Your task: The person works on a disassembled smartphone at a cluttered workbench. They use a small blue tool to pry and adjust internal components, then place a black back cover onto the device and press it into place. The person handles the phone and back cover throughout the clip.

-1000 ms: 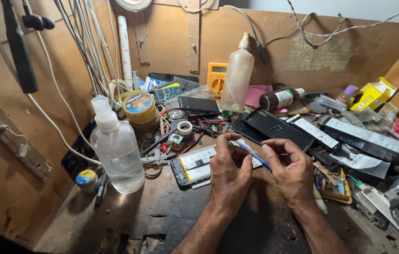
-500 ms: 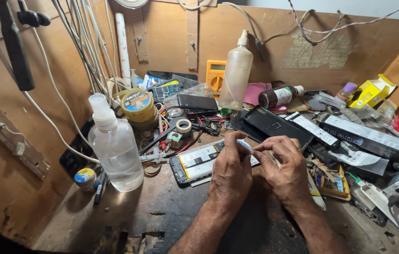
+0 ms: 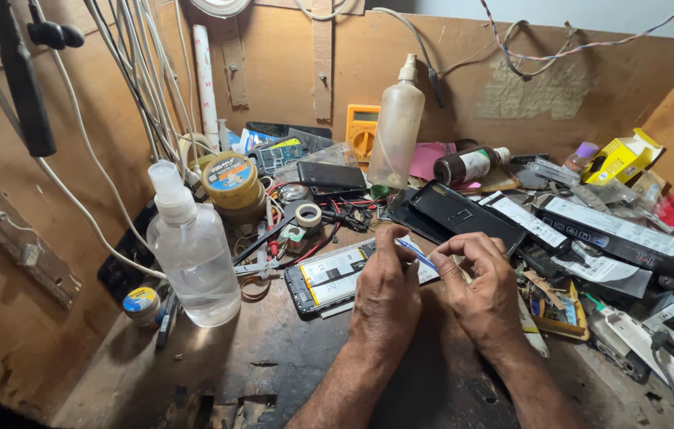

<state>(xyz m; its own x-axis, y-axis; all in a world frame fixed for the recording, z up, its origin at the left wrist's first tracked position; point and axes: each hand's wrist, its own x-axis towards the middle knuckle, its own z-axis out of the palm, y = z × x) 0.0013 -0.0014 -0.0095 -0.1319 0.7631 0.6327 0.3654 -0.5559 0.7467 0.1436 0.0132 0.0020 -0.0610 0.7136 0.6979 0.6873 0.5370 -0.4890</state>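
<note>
Far left: black handled tool hangs against the brown board wall, white cables trailing down beside it. Below, a small round tin with a blue and yellow lid sits on the dark, worn wooden bench. Just right of it stands a clear plastic bottle with a white nozzle cap, upright. Behind that, a round yellow tin with a blue label, and a small roll of white tape among red and black wires.

Centre: an opened black phone with its white-labelled battery exposed lies flat on the bench, touching the left hand's fingertips. Left hand rests knuckles-up, fingers curled, thumb and forefinger pinching one end of a thin blue strip-like tool. Cannot tell what the strip is made of. Right hand is just beside the left, fingers bent inward, fingertips closing on the other end of the same blue strip. The strip sits between both hands, just above the phone's right edge.

Behind the hands: tall translucent plastic bottle with a spout upright at the back wall, yellow multimeter beside it, black phone back cover lying flat.

Right: small brown bottle with a white label on its side, yellow cardboard box, white power strip at the bench edge.
</note>
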